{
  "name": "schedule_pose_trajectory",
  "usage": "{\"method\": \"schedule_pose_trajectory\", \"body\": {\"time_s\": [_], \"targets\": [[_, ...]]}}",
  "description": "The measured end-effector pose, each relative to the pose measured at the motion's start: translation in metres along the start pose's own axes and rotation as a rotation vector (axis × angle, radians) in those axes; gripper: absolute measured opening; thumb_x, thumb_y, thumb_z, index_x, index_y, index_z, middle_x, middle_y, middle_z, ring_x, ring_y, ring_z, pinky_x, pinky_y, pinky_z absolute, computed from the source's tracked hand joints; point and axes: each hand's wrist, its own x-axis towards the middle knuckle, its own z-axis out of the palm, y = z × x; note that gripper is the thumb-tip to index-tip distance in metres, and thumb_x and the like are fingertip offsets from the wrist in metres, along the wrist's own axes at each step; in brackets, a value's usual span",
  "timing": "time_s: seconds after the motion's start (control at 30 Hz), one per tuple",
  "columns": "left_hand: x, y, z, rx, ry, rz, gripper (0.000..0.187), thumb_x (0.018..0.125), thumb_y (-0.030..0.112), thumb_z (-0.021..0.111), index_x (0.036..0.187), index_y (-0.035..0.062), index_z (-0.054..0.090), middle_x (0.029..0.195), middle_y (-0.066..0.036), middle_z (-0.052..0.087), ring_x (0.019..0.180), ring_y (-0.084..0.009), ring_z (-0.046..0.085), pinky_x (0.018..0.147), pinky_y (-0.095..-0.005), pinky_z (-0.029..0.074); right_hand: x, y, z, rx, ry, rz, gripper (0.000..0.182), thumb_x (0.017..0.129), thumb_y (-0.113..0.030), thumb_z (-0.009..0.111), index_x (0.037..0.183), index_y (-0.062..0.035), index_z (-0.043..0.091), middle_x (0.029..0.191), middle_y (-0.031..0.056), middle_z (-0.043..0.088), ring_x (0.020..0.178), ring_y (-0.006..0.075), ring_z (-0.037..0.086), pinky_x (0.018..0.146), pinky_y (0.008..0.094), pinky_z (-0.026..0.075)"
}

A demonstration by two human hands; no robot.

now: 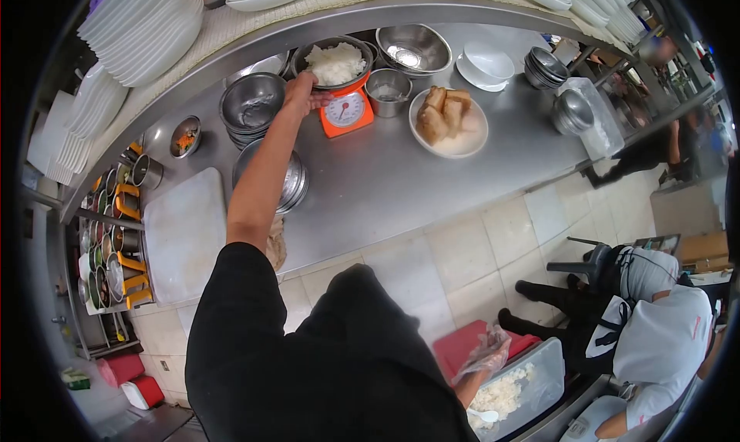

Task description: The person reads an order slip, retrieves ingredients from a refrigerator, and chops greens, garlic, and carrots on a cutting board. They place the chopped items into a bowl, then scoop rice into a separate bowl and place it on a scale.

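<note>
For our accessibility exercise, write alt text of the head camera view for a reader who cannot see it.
A person's left hand grips the rim of a bowl of rice on an orange kitchen scale on a steel counter, beside a plate of fried pieces. Their right hand, in a clear plastic glove, reaches into a tub of rice low down.

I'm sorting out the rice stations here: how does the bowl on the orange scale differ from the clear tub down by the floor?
The bowl on the scale is round, metal and shallow; the clear tub is rectangular, see-through plastic and deeper. The bowl sits raised on the orange scale on the steel counter; the tub sits low, below counter height. The left hand touches the bowl bare; the right hand at the tub wears a plastic glove. Both hold white rice.
</note>
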Motion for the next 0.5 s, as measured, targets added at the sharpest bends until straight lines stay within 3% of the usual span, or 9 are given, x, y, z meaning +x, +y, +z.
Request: {"method": "schedule_pose_trajectory", "body": {"time_s": [0.13, 0.23, 0.33, 0.5], "targets": [[-0.006, 0.003, -0.002, -0.011, -0.025, -0.046, 0.044, 0.079, 0.022, 0.052, 0.109, -0.0107, 0.05, 0.085, -0.026, 0.062, 0.069, -0.0365, 0.068, 0.054, -0.0424, 0.057, -0.018, -0.018, 0.021, -0.112, 0.009, 0.094, 0.047, 0.098, -0.043, 0.044, 0.117, -0.0023, 0.058, 0.116, 0.0121, 0.064, 0.089, 0.0212, 0.055, 0.082, 0.0347, 0.042], [-0.005, 0.003, -0.005, 0.038, -0.037, -0.065, 0.048, 0.079, 0.028, 0.054, 0.11, -0.0088, 0.051, 0.081, -0.022, 0.061, 0.063, -0.0313, 0.066, 0.053, -0.0412, 0.057, -0.021, -0.018, 0.024, -0.148, 0.016, 0.136, 0.048, 0.097, -0.045, 0.044, 0.119, -0.0048, 0.058, 0.116, 0.0097, 0.064, 0.091, 0.0204, 0.053, 0.083, 0.0347, 0.041], [-0.013, 0.004, -0.003, 0.037, 0.11, -0.034, 0.042, 0.078, 0.024, 0.058, 0.105, -0.0071, 0.054, 0.077, -0.017, 0.058, 0.056, -0.025, 0.06, 0.054, -0.0391, 0.057, -0.02, -0.017, 0.025, -0.161, 0.048, 0.158, 0.048, 0.097, -0.045, 0.044, 0.119, -0.0051, 0.058, 0.115, 0.01, 0.065, 0.094, 0.0207, 0.053, 0.084, 0.0347, 0.04], [0.019, -0.009, -0.007, -0.231, 0.117, 0.091, 0.017, 0.071, 0.001, 0.061, 0.088, -0.0036, 0.058, 0.072, -0.01, 0.052, 0.057, -0.0195, 0.054, 0.054, -0.04, 0.057, 0.016, 0.011, -0.004, -0.111, -0.015, 0.118, 0.048, 0.098, -0.044, 0.043, 0.122, -0.0045, 0.056, 0.117, 0.0121, 0.064, 0.105, 0.0232, 0.055, 0.089, 0.0354, 0.041]]}}
